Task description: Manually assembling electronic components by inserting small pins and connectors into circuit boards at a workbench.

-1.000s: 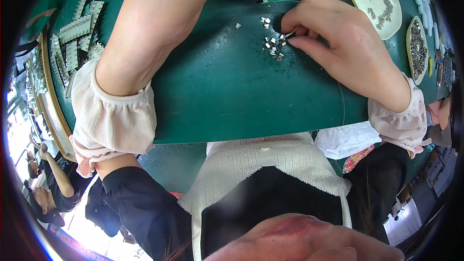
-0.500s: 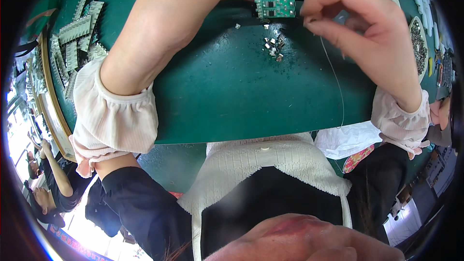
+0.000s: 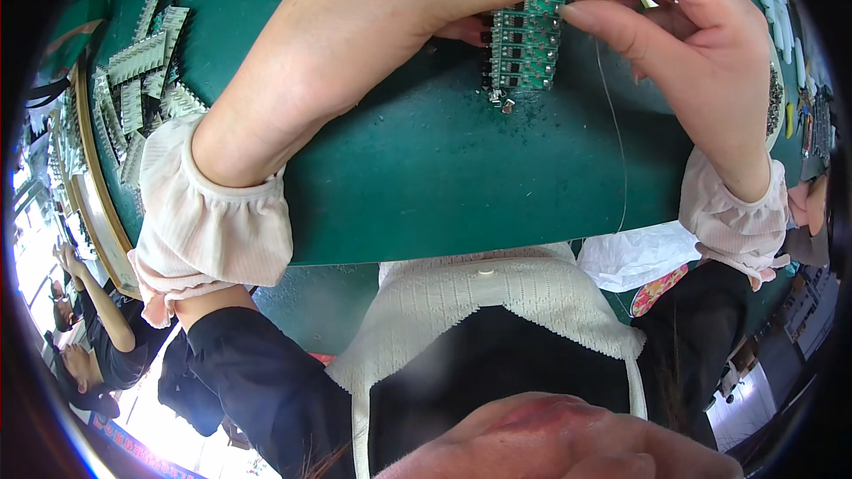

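Observation:
My left hand (image 3: 417, 0) grips a green circuit board panel (image 3: 525, 53) at its far part, its thumb lying across the top face. Rows of small black chips and shiny solder pads cover the panel. My right hand (image 3: 683, 27) is closed in a pinch at the panel's right edge. Whatever sits between its fingertips is too small to make out. A thin wire (image 3: 619, 142) hangs from beneath this hand toward the table's near edge. Small metal pieces (image 3: 506, 107) lie just past the panel's near end; the panel hides others.
Narrow pale strips with toothed edges (image 3: 133, 62) are heaped on the green table (image 3: 426, 186) at the left. A tray of small parts (image 3: 775, 98) is partly hidden behind my right wrist. White tubes (image 3: 777, 9) lie far right. Another person (image 3: 98, 328) sits at the lower left.
The panel has come nearer to me and now covers most of the metal pieces. My left hand came with it, its thumb now showing on top. My right hand shifted slightly right.

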A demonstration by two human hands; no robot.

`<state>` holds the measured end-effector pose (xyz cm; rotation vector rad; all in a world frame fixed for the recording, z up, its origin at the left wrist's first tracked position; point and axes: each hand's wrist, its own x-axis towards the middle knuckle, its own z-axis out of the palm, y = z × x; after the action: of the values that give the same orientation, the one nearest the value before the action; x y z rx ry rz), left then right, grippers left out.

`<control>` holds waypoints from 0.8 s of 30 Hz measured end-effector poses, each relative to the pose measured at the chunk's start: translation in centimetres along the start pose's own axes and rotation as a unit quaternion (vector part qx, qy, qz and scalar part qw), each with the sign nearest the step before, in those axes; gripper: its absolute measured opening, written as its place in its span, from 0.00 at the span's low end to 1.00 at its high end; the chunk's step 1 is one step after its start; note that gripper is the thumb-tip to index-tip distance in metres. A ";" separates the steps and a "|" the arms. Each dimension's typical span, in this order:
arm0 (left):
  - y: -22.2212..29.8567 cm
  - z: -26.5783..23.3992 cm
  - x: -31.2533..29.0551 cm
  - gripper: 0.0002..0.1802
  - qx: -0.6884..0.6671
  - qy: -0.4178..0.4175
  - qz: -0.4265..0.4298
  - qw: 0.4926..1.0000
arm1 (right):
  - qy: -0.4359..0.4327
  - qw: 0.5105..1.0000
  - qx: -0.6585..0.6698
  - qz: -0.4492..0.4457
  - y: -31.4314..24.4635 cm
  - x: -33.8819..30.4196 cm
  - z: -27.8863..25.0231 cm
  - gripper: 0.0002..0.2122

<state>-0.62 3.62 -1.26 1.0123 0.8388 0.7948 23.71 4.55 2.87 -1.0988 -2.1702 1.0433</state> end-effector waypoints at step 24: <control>1.7 0.9 -0.8 0.10 -0.042 0.021 -0.054 0.997 | 0.061 0.998 -0.036 0.004 -1.5 -0.1 0.3 0.08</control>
<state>-0.49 3.15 0.79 0.8712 0.8815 0.7558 22.84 3.77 3.85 -1.1735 -2.1221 0.8846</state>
